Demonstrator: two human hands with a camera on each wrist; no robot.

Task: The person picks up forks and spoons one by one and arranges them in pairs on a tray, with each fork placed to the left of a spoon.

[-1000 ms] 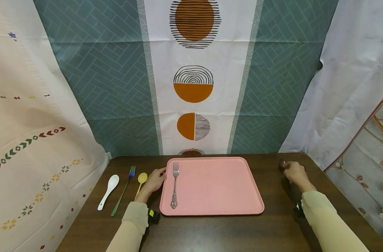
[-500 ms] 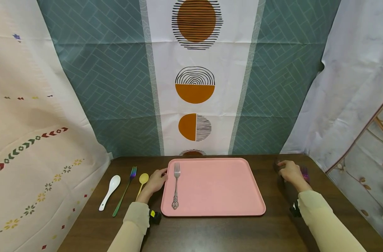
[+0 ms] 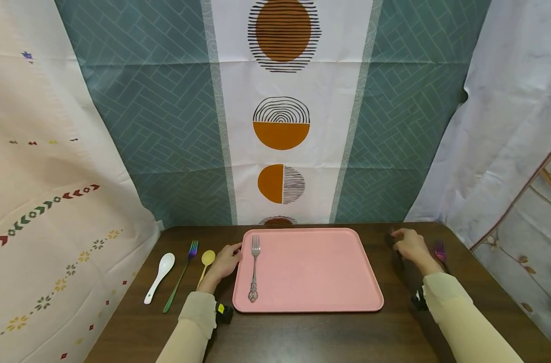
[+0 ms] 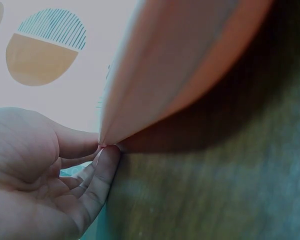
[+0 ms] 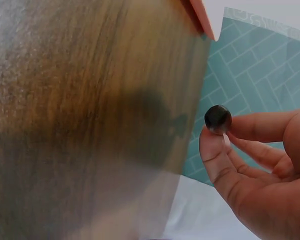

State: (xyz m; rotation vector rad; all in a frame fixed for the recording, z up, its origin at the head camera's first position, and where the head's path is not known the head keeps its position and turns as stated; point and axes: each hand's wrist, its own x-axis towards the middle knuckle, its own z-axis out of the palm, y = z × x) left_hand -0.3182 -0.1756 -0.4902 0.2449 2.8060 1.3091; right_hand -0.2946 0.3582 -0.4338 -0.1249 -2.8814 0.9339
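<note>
My left hand (image 3: 225, 260) is at the left edge of a pink tray (image 3: 316, 272); in the left wrist view the thumb and a finger of that hand (image 4: 45, 170) pinch the tray's rim (image 4: 155, 75). A silver fork (image 3: 254, 267) with an ornate handle lies along the tray's left side. Right of the tray, my right hand (image 3: 412, 245) pinches a dark spoon (image 3: 390, 238) over the table. In the right wrist view, the spoon's rounded dark end (image 5: 218, 119) shows between thumb and finger; the rest is mostly hidden.
Left of the tray lie a white spoon (image 3: 159, 277), a rainbow-coloured fork (image 3: 182, 275) and a yellow spoon (image 3: 207, 258), partly behind the left arm. A purple fork (image 3: 440, 250) lies right of the right hand. Patterned curtains (image 3: 180, 126) hang behind the dark wooden table (image 3: 311, 338).
My right hand has moved left towards the tray with the dark spoon, and the purple fork has come into view behind it. The left hand stays at the tray's rim.
</note>
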